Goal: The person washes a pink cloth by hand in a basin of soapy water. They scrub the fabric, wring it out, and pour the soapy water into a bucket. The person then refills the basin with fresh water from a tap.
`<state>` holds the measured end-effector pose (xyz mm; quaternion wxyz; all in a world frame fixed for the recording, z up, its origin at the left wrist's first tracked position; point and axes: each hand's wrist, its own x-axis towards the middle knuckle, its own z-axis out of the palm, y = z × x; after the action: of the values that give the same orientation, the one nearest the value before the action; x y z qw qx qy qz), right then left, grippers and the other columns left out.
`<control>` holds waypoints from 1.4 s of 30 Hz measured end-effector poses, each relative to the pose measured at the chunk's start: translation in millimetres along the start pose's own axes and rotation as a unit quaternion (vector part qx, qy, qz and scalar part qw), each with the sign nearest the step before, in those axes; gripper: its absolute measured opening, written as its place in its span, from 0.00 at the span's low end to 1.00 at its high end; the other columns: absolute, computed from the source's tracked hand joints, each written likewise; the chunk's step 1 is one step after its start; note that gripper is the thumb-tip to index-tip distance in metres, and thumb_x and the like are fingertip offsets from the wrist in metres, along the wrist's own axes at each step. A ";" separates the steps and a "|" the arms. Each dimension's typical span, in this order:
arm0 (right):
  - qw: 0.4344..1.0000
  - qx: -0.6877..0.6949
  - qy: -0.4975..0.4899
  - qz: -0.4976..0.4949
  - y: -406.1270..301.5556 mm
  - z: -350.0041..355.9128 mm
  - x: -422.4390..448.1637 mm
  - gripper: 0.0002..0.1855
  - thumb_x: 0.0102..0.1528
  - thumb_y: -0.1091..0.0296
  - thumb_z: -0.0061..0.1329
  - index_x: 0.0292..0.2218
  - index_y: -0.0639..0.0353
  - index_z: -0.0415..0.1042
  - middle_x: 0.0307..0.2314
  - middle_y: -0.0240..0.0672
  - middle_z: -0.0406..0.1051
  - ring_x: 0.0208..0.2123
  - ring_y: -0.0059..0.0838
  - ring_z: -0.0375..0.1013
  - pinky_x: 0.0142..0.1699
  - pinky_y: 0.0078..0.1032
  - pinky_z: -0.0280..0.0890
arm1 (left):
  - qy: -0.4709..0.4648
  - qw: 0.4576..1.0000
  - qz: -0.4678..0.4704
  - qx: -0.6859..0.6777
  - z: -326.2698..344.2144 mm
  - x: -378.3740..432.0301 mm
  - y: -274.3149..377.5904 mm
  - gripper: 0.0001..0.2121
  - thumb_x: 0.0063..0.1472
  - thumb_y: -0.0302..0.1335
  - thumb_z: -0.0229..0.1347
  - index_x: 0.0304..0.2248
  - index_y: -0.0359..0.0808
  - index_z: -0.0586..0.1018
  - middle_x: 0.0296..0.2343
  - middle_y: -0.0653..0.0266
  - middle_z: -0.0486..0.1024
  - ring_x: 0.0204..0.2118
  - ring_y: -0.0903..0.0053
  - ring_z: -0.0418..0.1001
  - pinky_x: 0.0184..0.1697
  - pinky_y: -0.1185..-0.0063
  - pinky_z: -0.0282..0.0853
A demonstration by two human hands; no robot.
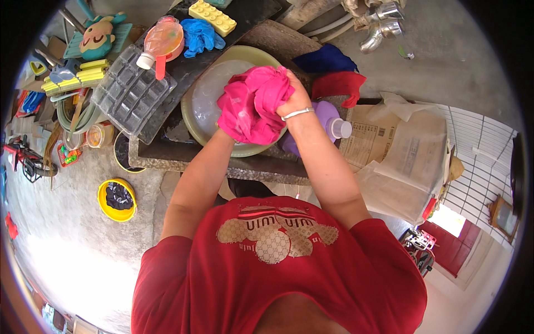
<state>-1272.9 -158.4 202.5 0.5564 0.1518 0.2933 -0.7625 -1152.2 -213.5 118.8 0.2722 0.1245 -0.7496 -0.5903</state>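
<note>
A bunched, bright pink cloth (254,104) is held between both hands, over a round yellow-green plastic basin (192,127) of cloudy, slightly sudsy water. My right hand (297,95), with a silver bangle at the wrist, grips its right side. At the lower left, my left hand (226,134) holds the cloth from below; folds hide its fingers. The basin sits in a speckled stone sink (267,174). Close to the right forearm is a purple bottle (327,117) with a white cap. Dark blue cloth (327,59) and red cloth (338,87) lie beyond it.
On the dark ledge at left are a clear plastic tray (133,89), a pink strainer-like cup (167,37), a blue crumpled cloth (200,36) and a yellow block (212,17). Cardboard (400,154) stands right of the sink. A yellow bucket (117,215) is on the floor.
</note>
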 end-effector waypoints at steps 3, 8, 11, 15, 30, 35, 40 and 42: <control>0.942 -0.226 0.084 -0.233 25.2 -4.9 21.1 0.09 0.56 0.66 0.43 0.35 0.61 0.69 0.31 0.39 0.71 0.33 0.32 0.71 0.42 0.30 0.67 | 0.006 0.912 -0.122 -0.391 11.9 3.6 -5.0 0.23 0.61 0.28 0.45 0.55 0.36 0.57 0.52 0.61 0.59 0.54 0.72 0.58 0.57 0.77 0.53; 0.298 -0.825 0.025 -0.480 38.0 5.7 -1.6 0.12 0.49 0.65 0.51 0.35 0.61 0.70 0.35 0.43 0.68 0.36 0.41 0.67 0.42 0.32 0.63 | -0.016 0.743 -0.149 -0.652 6.8 0.1 18.0 0.18 0.64 0.32 0.40 0.53 0.37 0.60 0.49 0.62 0.63 0.53 0.73 0.61 0.57 0.78 0.55; 0.337 -0.829 -0.073 -0.441 46.7 4.9 -25.0 0.16 0.45 0.58 0.53 0.31 0.59 0.70 0.36 0.41 0.67 0.41 0.43 0.62 0.46 0.37 0.56 | -0.034 0.715 -0.101 -0.691 4.7 -3.4 19.8 0.17 0.65 0.32 0.39 0.51 0.38 0.62 0.47 0.63 0.64 0.52 0.74 0.61 0.56 0.78 0.56; 0.355 -0.838 -0.145 -0.390 55.8 -1.2 -39.1 0.16 0.44 0.56 0.54 0.27 0.60 0.68 0.31 0.41 0.66 0.36 0.42 0.64 0.40 0.36 0.59 | -0.036 0.707 -0.093 -0.700 7.5 -8.2 14.2 0.17 0.65 0.32 0.39 0.51 0.38 0.62 0.47 0.63 0.64 0.52 0.73 0.61 0.56 0.77 0.56; 0.613 -0.770 0.019 -0.178 51.6 -32.6 -36.6 0.11 0.51 0.61 0.50 0.26 0.60 0.67 0.19 0.36 0.68 0.22 0.25 0.71 0.27 0.26 0.64 | 0.023 0.739 -0.213 -0.639 17.1 -10.8 -24.6 0.16 0.65 0.32 0.39 0.50 0.39 0.62 0.47 0.63 0.63 0.52 0.72 0.61 0.56 0.76 0.56; 0.741 -0.553 0.171 -0.339 11.8 -38.6 -7.5 0.06 0.51 0.68 0.49 0.29 0.60 0.68 0.21 0.32 0.70 0.20 0.16 0.68 0.25 0.19 0.64 | 0.013 0.778 -0.209 -0.593 20.5 -11.4 -32.6 0.16 0.65 0.32 0.39 0.50 0.39 0.62 0.47 0.63 0.63 0.51 0.72 0.61 0.56 0.76 0.56; 0.343 -0.842 -0.060 -0.412 52.5 -10.4 -23.9 0.13 0.46 0.63 0.52 0.32 0.60 0.68 0.29 0.41 0.69 0.35 0.39 0.67 0.42 0.34 0.62 | -0.011 0.972 -0.089 -0.219 29.6 -15.6 -0.9 0.16 0.65 0.31 0.39 0.51 0.38 0.62 0.47 0.63 0.63 0.51 0.72 0.61 0.56 0.75 0.55; 0.437 -0.824 0.052 -0.358 32.2 -30.9 3.5 0.15 0.44 0.59 0.53 0.29 0.60 0.68 0.32 0.44 0.66 0.39 0.46 0.63 0.45 0.37 0.59 | -0.003 0.984 -0.072 -0.166 36.0 -15.6 -3.4 0.16 0.65 0.31 0.38 0.51 0.38 0.62 0.47 0.63 0.63 0.51 0.72 0.61 0.56 0.75 0.55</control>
<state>-1246.8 -148.8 167.4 0.0793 -0.4574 0.8393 -0.2828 -1159.9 -177.0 105.9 0.2433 0.1291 -0.6314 -0.7249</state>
